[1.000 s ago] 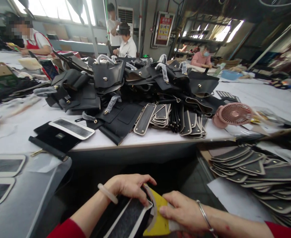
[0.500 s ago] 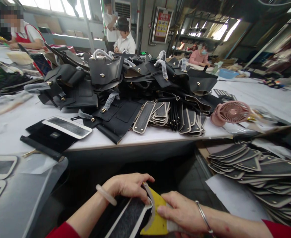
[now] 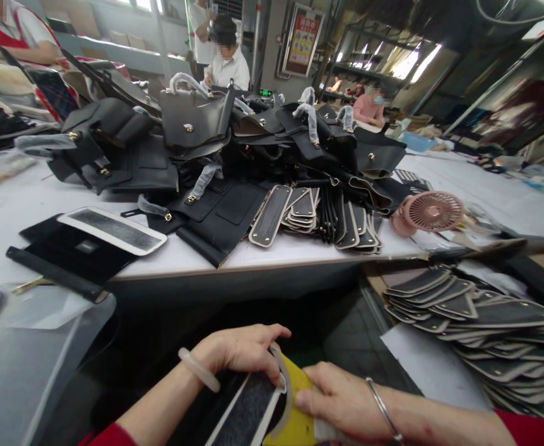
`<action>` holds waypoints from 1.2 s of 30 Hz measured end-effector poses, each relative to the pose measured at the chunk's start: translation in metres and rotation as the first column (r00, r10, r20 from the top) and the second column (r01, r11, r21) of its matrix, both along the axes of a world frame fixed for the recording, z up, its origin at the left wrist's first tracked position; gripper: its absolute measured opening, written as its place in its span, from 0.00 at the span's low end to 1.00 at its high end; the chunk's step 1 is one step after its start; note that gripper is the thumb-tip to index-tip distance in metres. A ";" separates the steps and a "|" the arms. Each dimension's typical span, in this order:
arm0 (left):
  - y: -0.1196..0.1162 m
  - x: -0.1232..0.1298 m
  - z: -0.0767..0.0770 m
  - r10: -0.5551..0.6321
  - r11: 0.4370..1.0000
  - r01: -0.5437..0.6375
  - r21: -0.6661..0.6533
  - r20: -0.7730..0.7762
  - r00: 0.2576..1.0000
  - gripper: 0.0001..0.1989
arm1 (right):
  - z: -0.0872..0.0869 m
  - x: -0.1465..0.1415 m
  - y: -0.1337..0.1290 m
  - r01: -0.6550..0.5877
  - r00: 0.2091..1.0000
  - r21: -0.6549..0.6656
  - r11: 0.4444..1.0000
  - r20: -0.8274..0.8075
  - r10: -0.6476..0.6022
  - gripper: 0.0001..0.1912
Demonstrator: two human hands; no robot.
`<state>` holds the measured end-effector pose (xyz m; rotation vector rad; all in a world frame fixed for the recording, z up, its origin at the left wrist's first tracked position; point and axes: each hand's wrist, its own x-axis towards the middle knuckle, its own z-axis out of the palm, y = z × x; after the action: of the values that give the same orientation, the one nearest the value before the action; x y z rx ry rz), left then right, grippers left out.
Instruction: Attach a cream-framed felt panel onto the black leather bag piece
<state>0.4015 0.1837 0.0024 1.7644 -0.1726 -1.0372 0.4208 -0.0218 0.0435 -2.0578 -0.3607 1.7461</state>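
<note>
Low in the middle, my left hand (image 3: pixel 248 353) is closed on the end of a dark panel with a pale border (image 3: pixel 246 412). Its thumb presses near the panel's corner, while the index finger points out to the right. Against that end stands a yellow curved piece with a greyish edge (image 3: pixel 297 415); I cannot make out what kind of thing it is. My right hand (image 3: pixel 332 396) grips the yellow piece from the right, fingers mostly hidden behind it. Black leather lies beneath the panel, and the frame cuts off the lower parts.
Black handbags (image 3: pixel 197 127) with wrapped handles are heaped on the white table (image 3: pixel 207 267). Bordered panels (image 3: pixel 272 217) lie before them, beside a pink fan (image 3: pixel 432 210). More panels (image 3: pixel 508 334) are piled at right. A grey surface (image 3: pixel 44 365) is at left. Several people sit or stand behind.
The view has shifted slightly, so the table's left side sits further left. Both hands keep their holds; the yellow piece looks a little more turned against the panel's end.
</note>
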 end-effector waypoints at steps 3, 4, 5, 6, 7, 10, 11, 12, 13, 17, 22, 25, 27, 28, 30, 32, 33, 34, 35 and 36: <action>0.001 -0.001 -0.003 0.015 1.000 -0.015 -0.006 -0.003 1.000 0.48 | -0.002 0.000 0.001 -0.040 0.994 0.099 0.994 0.103 0.030 0.17; 0.001 -0.001 -0.005 0.023 1.000 -0.023 -0.012 -0.010 1.000 0.48 | -0.004 -0.001 0.001 -0.036 0.992 0.133 0.990 0.127 0.019 0.17; 0.002 -0.001 -0.006 0.030 0.999 -0.030 -0.019 -0.017 0.999 0.48 | -0.007 -0.003 0.001 -0.025 0.991 0.163 0.986 0.134 0.003 0.17; 0.002 -0.002 -0.007 0.038 0.999 -0.038 -0.023 -0.021 0.999 0.49 | -0.010 -0.005 0.001 -0.007 0.992 0.188 0.982 0.127 -0.017 0.17; 0.002 -0.002 -0.009 0.045 0.999 -0.046 -0.027 -0.022 0.999 0.49 | -0.013 -0.007 0.000 0.013 0.993 0.208 0.978 0.112 -0.037 0.18; 0.002 -0.003 -0.012 0.078 0.995 -0.081 -0.064 -0.042 0.996 0.51 | -0.022 -0.015 -0.002 0.108 0.992 0.255 0.961 0.038 -0.122 0.20; 0.002 -0.004 -0.014 0.090 0.992 -0.094 -0.084 -0.057 0.994 0.52 | -0.024 -0.017 -0.002 0.146 0.988 0.272 0.951 0.013 -0.155 0.21; 0.002 -0.004 -0.015 0.100 0.989 -0.107 -0.106 -0.072 0.992 0.53 | -0.025 -0.019 -0.002 0.180 0.982 0.290 0.940 -0.006 -0.187 0.22; 0.001 -0.005 -0.016 0.106 0.985 -0.116 -0.126 -0.085 0.991 0.54 | -0.026 -0.020 -0.002 0.208 0.977 0.308 0.928 -0.021 -0.212 0.23; -0.001 -0.006 -0.023 0.125 0.970 -0.147 -0.195 -0.123 0.985 0.56 | -0.025 -0.020 0.000 0.214 0.976 0.337 0.917 -0.038 -0.214 0.25; -0.004 -0.010 -0.034 0.193 0.918 -0.236 -0.318 -0.163 0.968 0.58 | -0.025 -0.014 0.007 0.075 0.994 0.264 0.962 0.051 -0.092 0.23; 0.000 -0.015 -0.035 0.278 0.816 -0.360 -0.452 -0.239 0.930 0.55 | -0.028 -0.015 0.012 0.047 0.996 0.301 0.952 0.063 -0.069 0.27; 0.006 -0.019 -0.029 0.332 0.760 -0.422 -0.494 -0.263 0.906 0.48 | -0.031 -0.018 0.014 0.065 0.995 0.322 0.944 0.049 -0.085 0.32; 0.009 -0.021 -0.025 0.354 0.762 -0.429 -0.485 -0.243 0.903 0.43 | -0.032 -0.021 0.015 0.075 0.995 0.332 0.940 0.041 -0.094 0.34; 0.014 -0.026 -0.015 0.388 0.813 -0.416 -0.408 -0.153 0.909 0.32 | -0.038 -0.028 0.014 0.092 0.994 0.355 0.930 0.029 -0.110 0.40; 0.014 -0.031 -0.005 0.409 0.866 -0.405 -0.294 -0.051 0.911 0.28 | -0.049 -0.036 0.012 0.101 0.990 0.346 0.933 0.062 -0.130 0.44; 0.012 -0.033 -0.001 0.419 0.882 -0.408 -0.237 -0.009 0.908 0.28 | -0.055 -0.040 0.010 0.103 0.985 0.331 0.938 0.098 -0.143 0.45; 0.010 -0.035 0.003 0.429 0.891 -0.417 -0.179 0.030 0.903 0.29 | -0.063 -0.045 0.008 0.109 0.978 0.314 0.943 0.137 -0.159 0.45; 0.006 -0.036 0.007 0.435 0.897 -0.426 -0.118 0.073 0.897 0.30 | -0.071 -0.049 0.006 0.119 0.969 0.301 0.946 0.175 -0.177 0.45; 0.002 -0.037 0.010 0.437 0.900 -0.433 -0.055 0.115 0.892 0.30 | -0.079 -0.054 0.005 0.135 0.958 0.304 0.943 0.201 -0.202 0.44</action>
<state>0.3643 0.1856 0.0121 1.7363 0.1297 -0.5960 0.3672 -0.0171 -0.0354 -2.0133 -0.4621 1.2743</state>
